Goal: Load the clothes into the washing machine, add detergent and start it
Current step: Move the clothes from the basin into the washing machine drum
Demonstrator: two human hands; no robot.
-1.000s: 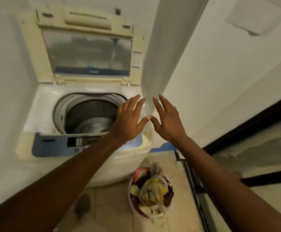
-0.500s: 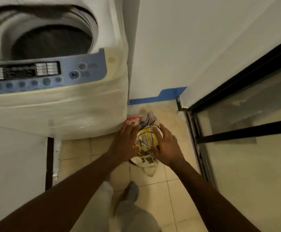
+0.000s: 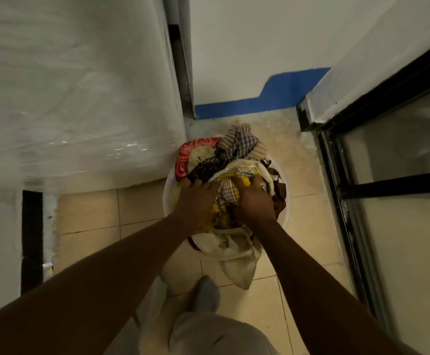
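A white round basket (image 3: 168, 190) stands on the tiled floor, heaped with mixed clothes (image 3: 237, 147): striped, checked, red, yellow and cream pieces. My left hand (image 3: 196, 203) presses into the left side of the heap, fingers curled into the fabric. My right hand (image 3: 253, 201) grips the yellow and checked cloth on the right side. A cream piece (image 3: 237, 257) hangs over the basket's near rim. The washing machine's plastic-wrapped front (image 3: 75, 93) fills the upper left; its drum and panel are out of view.
A white wall with a blue painted strip (image 3: 260, 101) stands behind the basket. A black-framed glass door (image 3: 362, 190) runs along the right. My foot (image 3: 205, 295) and trouser leg are on the tiles just below the basket.
The view dropped from the open machine to the floor. Both hands went from open in the air above the drum down onto the basket and closed on the clothes.
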